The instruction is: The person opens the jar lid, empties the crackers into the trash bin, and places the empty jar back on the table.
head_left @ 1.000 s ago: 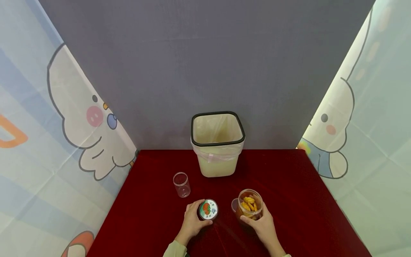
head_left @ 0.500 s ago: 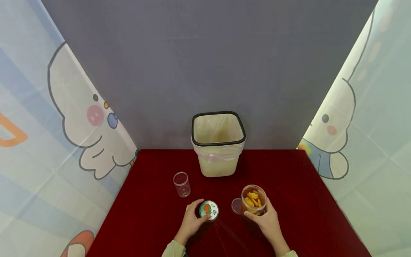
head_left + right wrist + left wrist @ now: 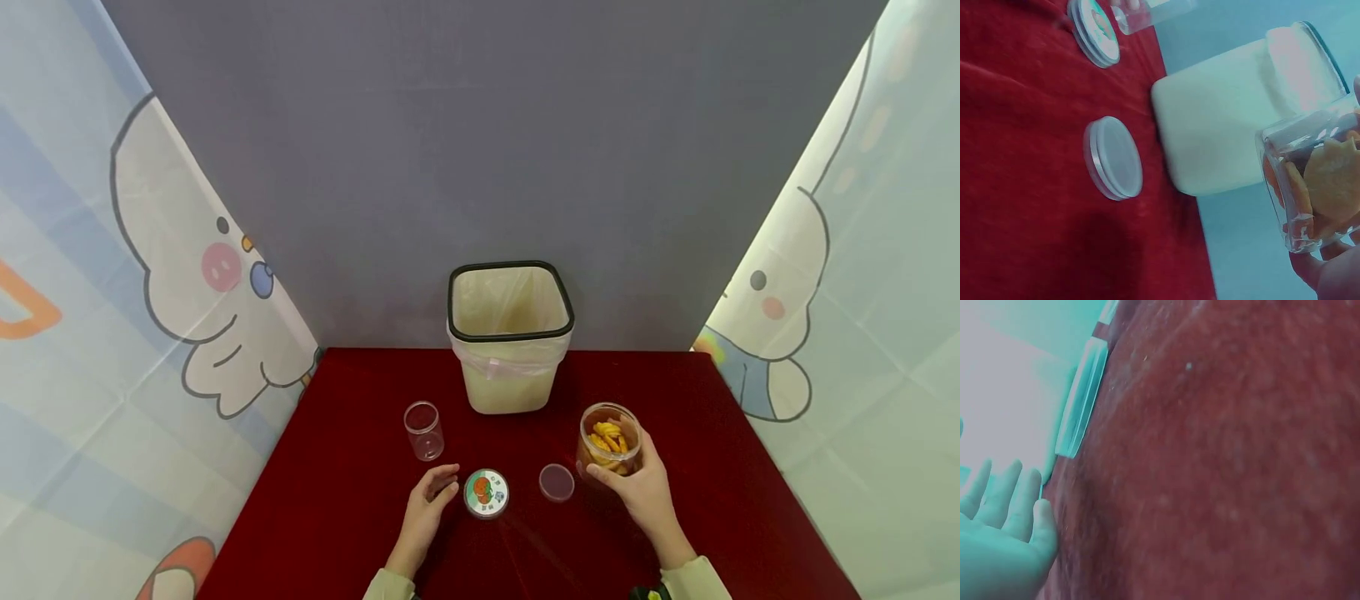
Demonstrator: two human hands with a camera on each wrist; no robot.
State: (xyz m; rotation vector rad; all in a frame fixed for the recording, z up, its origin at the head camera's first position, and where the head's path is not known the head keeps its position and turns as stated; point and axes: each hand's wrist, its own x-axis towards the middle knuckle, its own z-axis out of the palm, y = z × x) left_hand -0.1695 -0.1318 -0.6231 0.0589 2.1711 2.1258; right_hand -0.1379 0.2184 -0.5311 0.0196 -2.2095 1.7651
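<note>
My right hand grips a clear plastic jar from its right side, the thumb near me and the fingers round the far wall. The jar has no lid on it and contains yellow-orange snack pieces; in the right wrist view it is held up off the cloth. My left hand is just left of a round lid with an orange fruit print, fingers loosely bent and holding nothing. A plain translucent lid lies between the printed lid and the held jar.
A clear jar without a lid stands left of the middle. Behind it, against the grey back wall, is a cream waste bin with a liner and black rim. Red cloth covers the table; printed curtains flank both sides.
My right hand has carried the jar of snacks right and away from me, uncovering the plain lid. My left hand has let go of the printed lid and moved left.
</note>
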